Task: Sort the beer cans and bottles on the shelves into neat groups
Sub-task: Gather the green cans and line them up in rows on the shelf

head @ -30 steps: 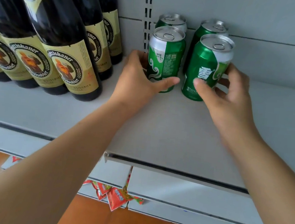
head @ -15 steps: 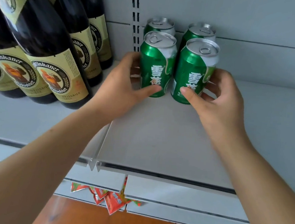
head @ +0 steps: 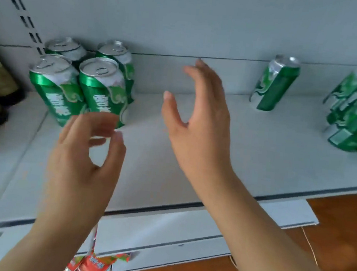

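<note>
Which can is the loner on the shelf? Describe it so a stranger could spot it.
On the grey shelf, look right of the open right hand, against the back wall. The lone green can stands by itself, between the four-can block at left and the jumbled cluster at the right edge.

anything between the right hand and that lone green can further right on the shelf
Nothing visible does. Only bare shelf lies between the open right hand and the lone green can standing near the back wall.

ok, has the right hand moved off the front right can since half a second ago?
Yes. The right hand has let go and now hangs open to the right of the four-can group, above bare shelf.
</note>
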